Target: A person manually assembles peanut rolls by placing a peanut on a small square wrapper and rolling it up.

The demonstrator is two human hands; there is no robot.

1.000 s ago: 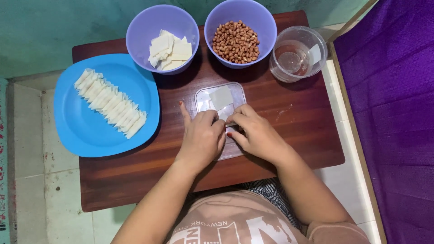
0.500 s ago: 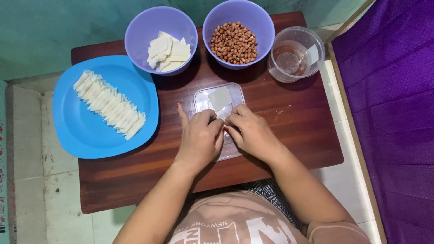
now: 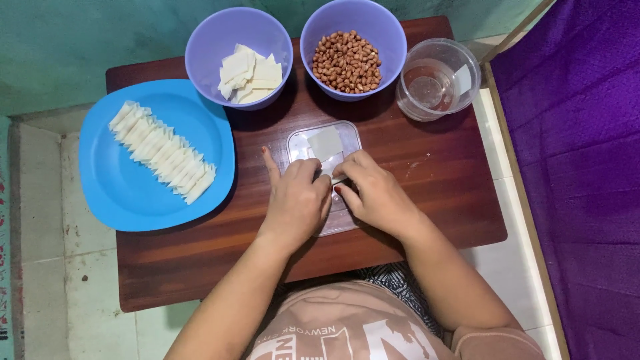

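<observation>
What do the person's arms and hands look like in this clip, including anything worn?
Both forearms are bare, with no sleeves reaching them, and no watch or bracelet shows. The left hand and right hand are gloveless; the right hand shows a red-painted nail. A short-sleeved beige printed shirt covers the torso.

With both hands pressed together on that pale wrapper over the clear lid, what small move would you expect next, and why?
Probably finishing the fold or roll: the left hand and right hand pinch the pale wrapper on the clear lid, and the blue plate already holds a row of folded pieces.
</observation>
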